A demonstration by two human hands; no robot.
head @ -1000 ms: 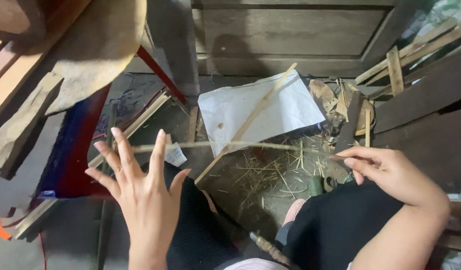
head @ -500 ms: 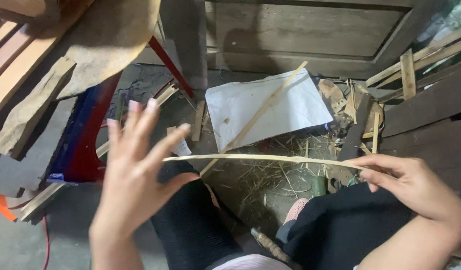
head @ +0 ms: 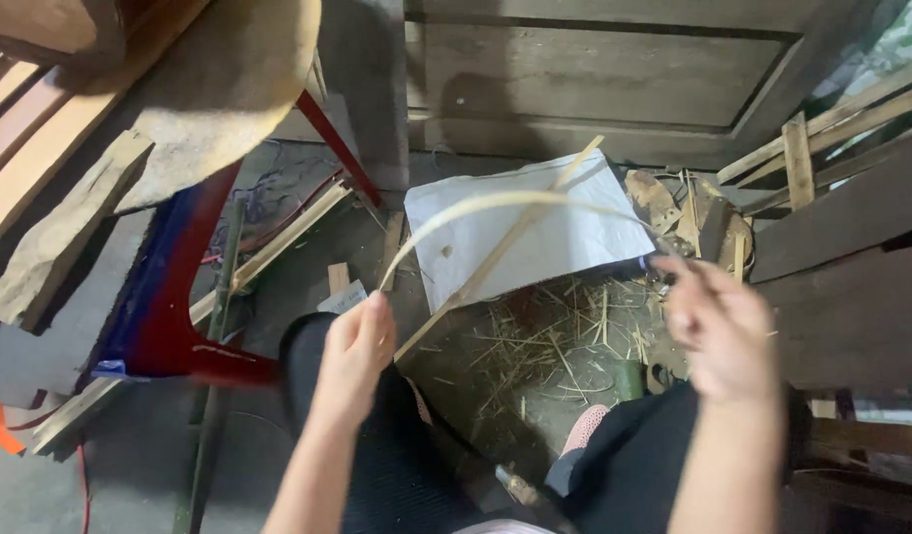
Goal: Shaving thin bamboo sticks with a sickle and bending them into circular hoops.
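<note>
Littered workshop floor | pale thin strip bowed into arch | left hand, right hand pinching ends

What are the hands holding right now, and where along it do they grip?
A thin pale bamboo strip, bent into an arch. The left hand grips one end, the right hand the other end; motion blur hides the exact finger placement.

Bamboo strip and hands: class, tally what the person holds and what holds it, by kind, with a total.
Bent bamboo strip: 1
Hands, left hand and right hand: 2
Total: 3
</note>
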